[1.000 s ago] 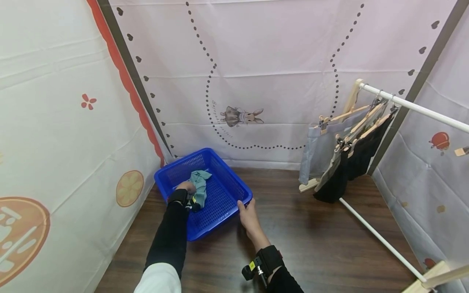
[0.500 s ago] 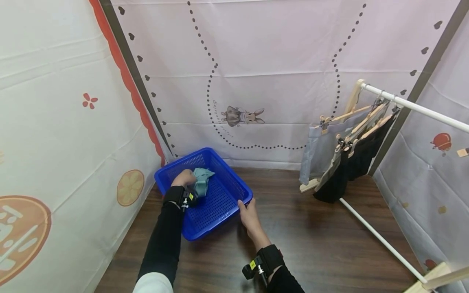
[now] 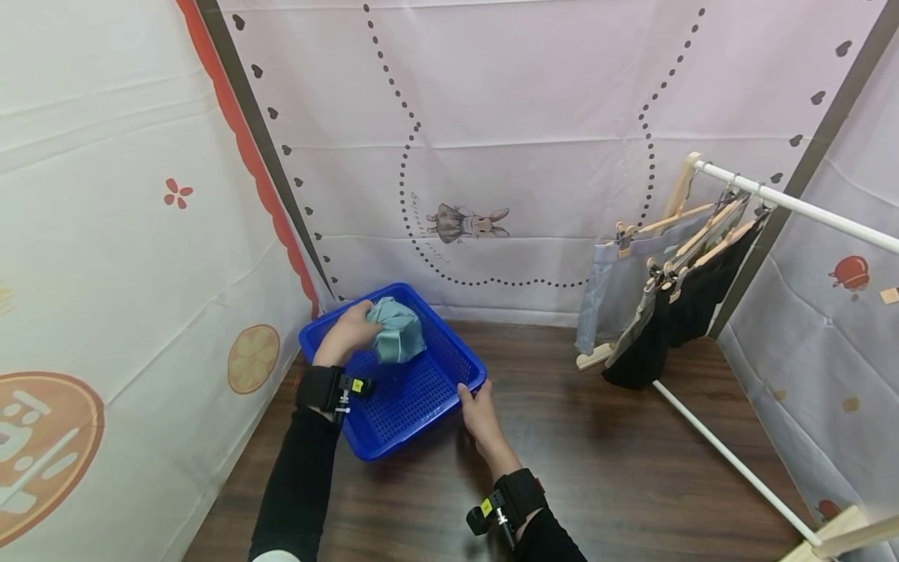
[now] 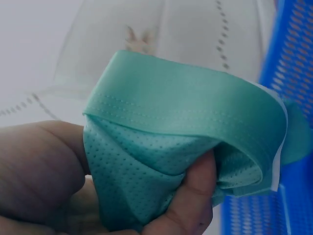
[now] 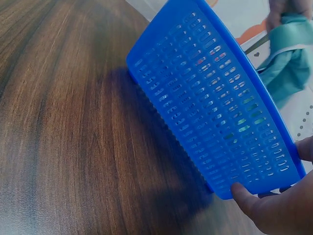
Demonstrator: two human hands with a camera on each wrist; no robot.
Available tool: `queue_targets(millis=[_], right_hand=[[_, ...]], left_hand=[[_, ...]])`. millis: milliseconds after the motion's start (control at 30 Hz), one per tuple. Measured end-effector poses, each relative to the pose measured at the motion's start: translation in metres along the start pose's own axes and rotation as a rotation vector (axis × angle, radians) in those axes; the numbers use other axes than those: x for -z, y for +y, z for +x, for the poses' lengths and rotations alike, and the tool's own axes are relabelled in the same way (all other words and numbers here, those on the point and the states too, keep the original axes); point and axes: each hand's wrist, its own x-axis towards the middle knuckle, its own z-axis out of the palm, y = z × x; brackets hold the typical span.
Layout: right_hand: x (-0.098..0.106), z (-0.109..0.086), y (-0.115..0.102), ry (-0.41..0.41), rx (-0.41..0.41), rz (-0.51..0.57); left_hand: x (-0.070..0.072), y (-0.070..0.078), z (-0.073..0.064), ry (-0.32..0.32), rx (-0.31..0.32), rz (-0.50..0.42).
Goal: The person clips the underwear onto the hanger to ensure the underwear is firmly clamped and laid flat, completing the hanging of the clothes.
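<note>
My left hand (image 3: 351,332) grips a light teal garment (image 3: 399,334) at the far left side of a blue plastic basket (image 3: 449,351). In the left wrist view the garment (image 4: 176,93) shows a smooth, double-stitched band and perforated fabric, with thumb and fingers (image 4: 193,191) curled into its folds. It hangs bunched over the basket in the right wrist view. My right hand (image 3: 480,414) holds the basket's near right corner, thumb over the rim and fingers against the outer slotted wall (image 5: 210,98).
A low rack with a white rail (image 3: 794,204) stands to the right. From it hang a light blue garment (image 3: 597,293), an olive-grey one and black shorts (image 3: 646,351) on wooden clip hangers (image 3: 702,234). Printed cloth walls (image 3: 527,94) surround the dark wooden floor (image 3: 562,468).
My left hand has lifted the teal garment up from the basket's floor and toward its far left side, spreading it more. The right hand stays on the basket corner.
</note>
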Motion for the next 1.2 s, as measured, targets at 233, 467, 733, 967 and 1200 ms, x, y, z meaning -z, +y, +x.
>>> queue_targets(millis=[233, 467, 733, 967, 1200], right_hand=[[0.007, 0.0, 0.001, -0.041, -0.011, 0.005], [0.034, -0.003, -0.004, -0.186, -0.055, 0.007], [0.075, -0.017, -0.013, -0.22, -0.034, -0.056], [0.121, -0.045, -0.011, -0.171, -0.078, -0.134], [0.166, -0.07, -0.004, -0.08, -0.119, -0.239]], left_hand=[[-0.006, 0.026, -0.03, 0.031, -0.111, -0.011], [-0.019, 0.046, -0.055, 0.046, -0.219, -0.015], [-0.034, 0.067, -0.075, -0.009, -0.311, -0.059], [-0.086, 0.072, -0.077, -0.13, -0.342, -0.142], [-0.144, 0.075, -0.079, -0.318, -0.455, -0.235]])
